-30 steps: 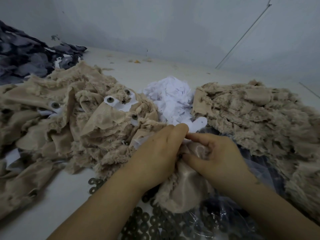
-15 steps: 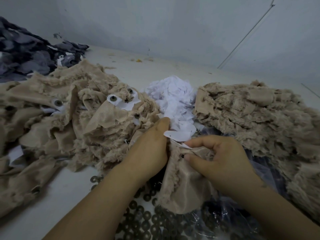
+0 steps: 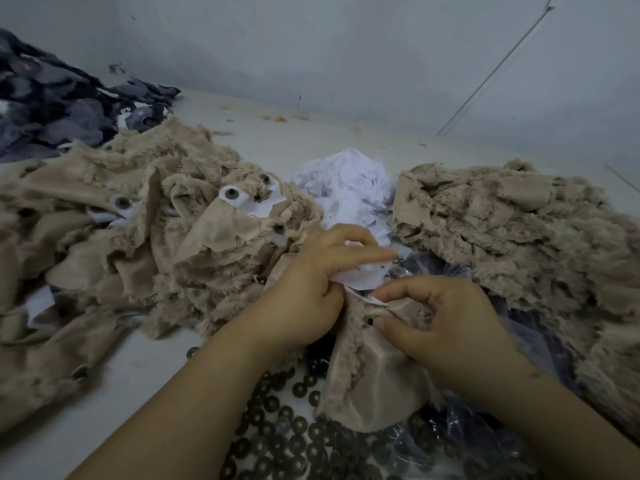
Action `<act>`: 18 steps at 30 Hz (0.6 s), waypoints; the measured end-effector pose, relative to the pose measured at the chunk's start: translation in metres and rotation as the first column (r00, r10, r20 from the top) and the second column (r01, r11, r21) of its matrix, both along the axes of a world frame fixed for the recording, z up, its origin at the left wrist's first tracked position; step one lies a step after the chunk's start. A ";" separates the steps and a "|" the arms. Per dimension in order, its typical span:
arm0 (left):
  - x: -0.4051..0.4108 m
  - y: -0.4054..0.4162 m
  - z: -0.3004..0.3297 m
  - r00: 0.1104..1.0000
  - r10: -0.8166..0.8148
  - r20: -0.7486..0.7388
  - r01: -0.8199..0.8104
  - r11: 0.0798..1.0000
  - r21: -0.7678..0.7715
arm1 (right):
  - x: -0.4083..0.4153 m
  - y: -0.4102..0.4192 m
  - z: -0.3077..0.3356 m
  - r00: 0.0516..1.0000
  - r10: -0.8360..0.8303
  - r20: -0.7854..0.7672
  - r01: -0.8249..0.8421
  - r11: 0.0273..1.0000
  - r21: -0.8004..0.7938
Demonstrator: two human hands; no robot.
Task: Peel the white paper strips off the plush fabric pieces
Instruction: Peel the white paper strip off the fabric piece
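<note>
A beige plush fabric piece [image 3: 372, 382] hangs between my hands in the lower middle, backing side up. My left hand [image 3: 311, 289] grips its top left edge and a white paper strip [image 3: 360, 277], which lifts away from the fabric under my blurred fingers. My right hand [image 3: 443, 327] pinches the piece's top right edge between thumb and forefinger. To the left lies a pile of plush pieces [image 3: 138, 244] with plastic eyes and white paper on them. A pile of plush pieces [image 3: 519, 237] without visible paper lies at right.
A heap of crumpled white paper [image 3: 346, 188] lies beyond my hands. Several dark washers [image 3: 277, 438] spill from a clear plastic bag [image 3: 457, 445] under the held piece. Dark grey fabric [image 3: 52, 109] is piled at far left. A grey wall rises behind the white table [image 3: 104, 410].
My left hand has pulled the white paper strip further off the fabric, and its fingers have swung to the right over the strip. My right hand keeps its pinch on the piece.
</note>
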State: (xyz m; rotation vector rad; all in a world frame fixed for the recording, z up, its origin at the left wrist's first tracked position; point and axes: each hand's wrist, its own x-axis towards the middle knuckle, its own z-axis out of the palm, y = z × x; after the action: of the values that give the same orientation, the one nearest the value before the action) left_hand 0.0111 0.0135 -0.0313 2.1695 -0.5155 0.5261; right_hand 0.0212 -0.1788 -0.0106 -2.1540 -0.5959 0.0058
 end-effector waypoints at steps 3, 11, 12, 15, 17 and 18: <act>-0.003 0.000 0.001 0.996 -0.079 -0.052 0.084 0.992 0.099 | -0.001 0.000 -0.001 0.997 0.027 0.071 -0.024 0.999 -0.035; 0.004 0.004 -0.003 0.987 0.130 -0.093 -0.139 0.986 -0.091 | -0.004 -0.002 0.004 0.996 0.077 0.039 -0.077 0.997 -0.008; 0.005 0.004 -0.006 0.983 0.161 -0.089 -0.170 0.981 -0.095 | -0.005 -0.002 0.005 0.996 0.080 0.033 -0.080 0.997 0.001; 0.007 0.005 -0.010 0.983 0.146 -0.112 -0.160 0.979 -0.129 | -0.006 -0.002 0.005 0.996 0.092 0.019 -0.093 0.996 0.017; 0.007 0.009 -0.009 0.980 -0.001 -0.201 -0.031 0.987 -0.156 | -0.004 -0.002 0.005 0.996 0.086 0.027 -0.087 0.996 0.029; 0.007 0.011 -0.009 0.971 -0.066 -0.229 0.035 0.990 -0.140 | -0.004 -0.002 0.004 0.996 0.079 0.030 -0.080 0.996 0.035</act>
State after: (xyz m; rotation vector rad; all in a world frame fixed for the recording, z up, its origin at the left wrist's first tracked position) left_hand 0.0179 0.0246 -0.0399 2.0488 -0.3937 0.2649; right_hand 0.0177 -0.1805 -0.0065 -2.0973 -0.6932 0.0076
